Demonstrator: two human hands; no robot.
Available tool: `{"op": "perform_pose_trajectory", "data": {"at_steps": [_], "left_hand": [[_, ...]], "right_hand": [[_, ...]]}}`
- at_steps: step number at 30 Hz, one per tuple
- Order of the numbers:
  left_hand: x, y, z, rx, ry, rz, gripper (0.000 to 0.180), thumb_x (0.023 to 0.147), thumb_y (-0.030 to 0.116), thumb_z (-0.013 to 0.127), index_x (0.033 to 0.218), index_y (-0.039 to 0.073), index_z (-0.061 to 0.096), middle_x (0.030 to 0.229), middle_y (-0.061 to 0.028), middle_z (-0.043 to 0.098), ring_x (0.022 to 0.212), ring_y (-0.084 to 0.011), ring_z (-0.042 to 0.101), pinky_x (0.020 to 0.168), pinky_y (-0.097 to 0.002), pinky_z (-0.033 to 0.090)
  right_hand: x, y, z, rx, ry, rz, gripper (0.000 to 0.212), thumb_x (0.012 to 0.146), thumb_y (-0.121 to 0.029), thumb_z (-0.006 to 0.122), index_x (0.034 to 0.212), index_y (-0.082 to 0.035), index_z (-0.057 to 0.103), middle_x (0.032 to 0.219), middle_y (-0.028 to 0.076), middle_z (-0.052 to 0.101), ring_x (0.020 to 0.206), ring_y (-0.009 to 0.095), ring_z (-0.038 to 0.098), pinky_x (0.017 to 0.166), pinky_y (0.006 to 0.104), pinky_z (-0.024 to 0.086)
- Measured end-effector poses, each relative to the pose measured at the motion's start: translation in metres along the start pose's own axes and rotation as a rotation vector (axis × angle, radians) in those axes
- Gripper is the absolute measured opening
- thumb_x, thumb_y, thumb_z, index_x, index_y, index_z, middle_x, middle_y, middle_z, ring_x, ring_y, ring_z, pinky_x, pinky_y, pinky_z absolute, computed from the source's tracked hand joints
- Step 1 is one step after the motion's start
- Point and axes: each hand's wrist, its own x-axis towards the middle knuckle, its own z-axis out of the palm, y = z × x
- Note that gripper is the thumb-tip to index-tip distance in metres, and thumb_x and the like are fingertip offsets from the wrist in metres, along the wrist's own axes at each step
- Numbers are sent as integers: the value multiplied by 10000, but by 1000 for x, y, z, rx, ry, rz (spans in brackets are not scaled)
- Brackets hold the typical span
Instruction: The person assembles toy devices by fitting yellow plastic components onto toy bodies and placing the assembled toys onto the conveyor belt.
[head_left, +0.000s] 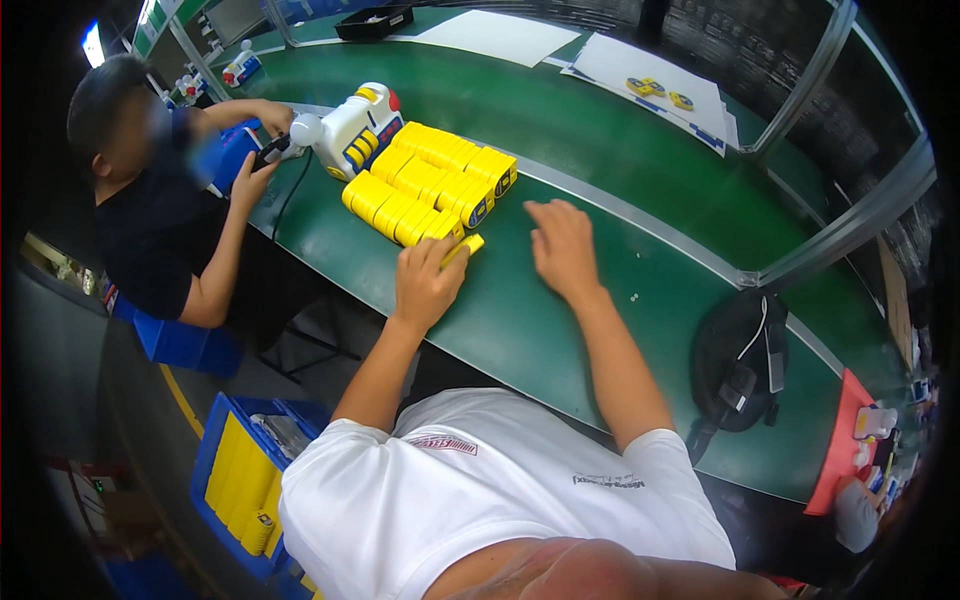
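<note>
Three rows of yellow pieces (432, 180) sit packed side by side on the green desk (520, 340) I'm looking down at from my remote post. At the near end of the front row, I have the left grip (430, 283) closed on one slim yellow piece (471, 246), pinched between thumb and fingers, its free end pointing right; from this view I can't tell whether it touches the row. The right grip (566, 245) is spread, fingers loosely bent, to the right of the rows; I can't tell if it touches the surface.

Behind the rows I see a white toy-like unit (352, 120) with red, blue and yellow parts. To my left, a co-worker (150, 210) in a dark shirt holds a black tool (270, 153) near it. Well off to the right lies a black round case (718, 350) with a white cable (752, 338) on it. Across the desk, a few small yellow parts (646, 87) rest on white sheets (620, 62). By my lower left, a blue crate (208, 450) holds more yellow pieces.
</note>
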Motion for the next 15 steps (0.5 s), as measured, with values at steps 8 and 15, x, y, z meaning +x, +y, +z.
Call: {"op": "perform_pose_trajectory", "data": {"at_steps": [8, 15], "left_hand": [[-9, 26, -3, -325, -5, -353, 410, 750, 115, 723, 1147, 69, 632, 931, -113, 626, 811, -317, 619, 697, -404, 514], [-15, 30, -5, -425, -234, -543, 343, 836, 196, 649, 1150, 67, 596, 942, -163, 627, 819, -386, 632, 701, -448, 527]], "right_hand": [[42, 3, 44, -54, -108, -213, 458, 770, -25, 636, 1220, -102, 600, 1199, 115, 580, 1171, 302, 524, 988, 405, 404], [49, 17, 39, 19, -202, -265, 332, 788, -33, 641, 1115, -83, 604, 1176, 84, 612, 1148, 292, 544, 971, 384, 421]]}}
